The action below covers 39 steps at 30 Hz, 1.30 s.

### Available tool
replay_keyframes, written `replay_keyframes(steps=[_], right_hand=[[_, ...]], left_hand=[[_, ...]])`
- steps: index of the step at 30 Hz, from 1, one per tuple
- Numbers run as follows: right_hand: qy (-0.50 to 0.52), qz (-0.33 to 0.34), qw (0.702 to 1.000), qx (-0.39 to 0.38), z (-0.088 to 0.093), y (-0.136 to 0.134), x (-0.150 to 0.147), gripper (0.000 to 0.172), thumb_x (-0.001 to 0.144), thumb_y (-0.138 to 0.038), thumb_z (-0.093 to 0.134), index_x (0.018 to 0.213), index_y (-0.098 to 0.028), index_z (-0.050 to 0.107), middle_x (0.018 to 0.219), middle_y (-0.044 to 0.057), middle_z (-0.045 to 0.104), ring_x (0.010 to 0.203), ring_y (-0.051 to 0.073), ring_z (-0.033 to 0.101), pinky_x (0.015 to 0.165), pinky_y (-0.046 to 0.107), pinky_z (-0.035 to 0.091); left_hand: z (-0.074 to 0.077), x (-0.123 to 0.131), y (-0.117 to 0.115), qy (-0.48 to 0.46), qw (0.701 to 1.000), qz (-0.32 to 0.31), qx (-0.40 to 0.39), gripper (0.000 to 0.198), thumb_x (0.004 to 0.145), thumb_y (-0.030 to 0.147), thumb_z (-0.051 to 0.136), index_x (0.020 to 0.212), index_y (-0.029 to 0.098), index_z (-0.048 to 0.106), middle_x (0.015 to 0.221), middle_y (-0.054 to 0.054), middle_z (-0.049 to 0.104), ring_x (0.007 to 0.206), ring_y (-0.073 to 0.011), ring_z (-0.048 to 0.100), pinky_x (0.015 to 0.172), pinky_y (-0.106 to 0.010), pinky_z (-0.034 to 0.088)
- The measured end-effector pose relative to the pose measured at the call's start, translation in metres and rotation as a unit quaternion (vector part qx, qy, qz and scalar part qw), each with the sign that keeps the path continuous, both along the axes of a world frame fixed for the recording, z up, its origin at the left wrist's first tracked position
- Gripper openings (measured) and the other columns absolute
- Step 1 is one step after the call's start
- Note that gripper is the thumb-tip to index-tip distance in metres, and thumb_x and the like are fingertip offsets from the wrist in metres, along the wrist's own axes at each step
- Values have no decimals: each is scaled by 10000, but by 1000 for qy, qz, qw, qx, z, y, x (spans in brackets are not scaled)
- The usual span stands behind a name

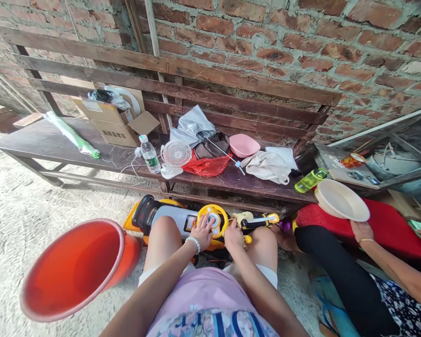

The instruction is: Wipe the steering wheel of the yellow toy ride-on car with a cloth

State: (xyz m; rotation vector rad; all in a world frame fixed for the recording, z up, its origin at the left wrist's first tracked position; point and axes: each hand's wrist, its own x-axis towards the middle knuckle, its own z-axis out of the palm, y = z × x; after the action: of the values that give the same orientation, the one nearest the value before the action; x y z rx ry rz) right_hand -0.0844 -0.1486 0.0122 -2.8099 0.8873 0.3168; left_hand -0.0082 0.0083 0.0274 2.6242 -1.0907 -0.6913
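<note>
A yellow and white toy ride-on car (171, 219) stands on the ground between my knees, its yellow steering wheel (215, 219) facing me. My left hand (201, 232), a bead bracelet on its wrist, rests with fingers spread on the wheel's left side. My right hand (233, 235) is closed at the wheel's right edge, near a yellow and black handle (261, 219). What the right fingers grip is hidden.
An orange bucket (73, 271) lies tilted at my left. A dark wooden bench (56, 145) ahead carries a cardboard box (114, 122), water bottle (149, 154), small fan (176, 156), red bag (206, 165) and pink bowl (244, 144). Another person's hand (361, 230) holds a cream plate (340, 200) at right.
</note>
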Motion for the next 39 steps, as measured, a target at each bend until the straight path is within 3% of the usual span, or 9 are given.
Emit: replay_keyframes(steps=[4,10,12,15,18,23,27,31,39], right_hand=[[60,37,996,-47,-13,2,-14,636,943,-103,394,1576,-95,456,1677,279,340,1119,330,709,902,448,593],[102,173,979,-30,-21,13,-29,515,956,-66,442,1392,-226,663,1441,183,634,1166,296,686,944,409,571],[102,139,984,-49,-21,10,-27,576,963,-64,404,1483,-229,589,1501,193,588,1149,295,693,932,417,579],[80,43,994,-68,-19,3,-23,663,980,-118,395,1636,-214,377,1683,211,369,1100,281,716,897,396,595],[62,-6,996,-65,-19,1,-24,672,993,-129,351,1663,-162,312,1733,210,259,1073,270,729,895,379,599],[60,1,995,-78,-30,15,-31,651,966,-75,320,1611,-99,398,1678,251,357,1079,271,722,895,388,601],[51,84,992,-80,-37,23,-34,586,967,-94,373,1535,-128,514,1609,250,462,1197,288,661,934,392,581],[95,144,983,-56,-35,16,-30,535,968,-84,374,1408,-209,653,1549,200,545,1131,290,678,933,418,563],[74,17,994,-73,-23,0,-26,669,969,-109,413,1630,-205,378,1745,196,235,1067,255,720,915,366,575]], left_hand=[[-1,0,0,0,1000,-2,-4,759,993,330,471,1702,263,210,1797,-79,53,1657,-308,65,1230,-533,352],[-2,0,-1,-1,1000,2,0,757,989,330,465,1701,256,220,1796,-80,29,1654,-324,71,1227,-547,362],[1,0,-1,5,1000,0,3,765,992,339,469,1705,264,202,1796,-73,32,1654,-322,73,1231,-544,358],[8,1,0,10,1000,-1,10,756,1006,355,467,1705,266,197,1796,-72,26,1656,-320,64,1234,-538,354],[9,1,1,8,1000,-2,7,742,1015,367,464,1703,265,208,1796,-74,10,1656,-321,63,1229,-536,362],[-2,1,1,-4,1000,-3,-1,758,995,333,477,1701,253,213,1796,-81,16,1655,-317,76,1234,-532,356],[-5,1,0,-6,1000,1,2,749,999,332,471,1700,252,220,1796,-88,34,1655,-315,81,1228,-529,369],[-2,1,-1,-7,1000,-2,5,747,1001,337,470,1700,242,224,1795,-93,37,1654,-317,87,1238,-534,357],[-1,2,1,-4,1000,-7,-1,752,991,327,444,1702,241,217,1796,-74,35,1652,-339,79,1217,-563,376]])
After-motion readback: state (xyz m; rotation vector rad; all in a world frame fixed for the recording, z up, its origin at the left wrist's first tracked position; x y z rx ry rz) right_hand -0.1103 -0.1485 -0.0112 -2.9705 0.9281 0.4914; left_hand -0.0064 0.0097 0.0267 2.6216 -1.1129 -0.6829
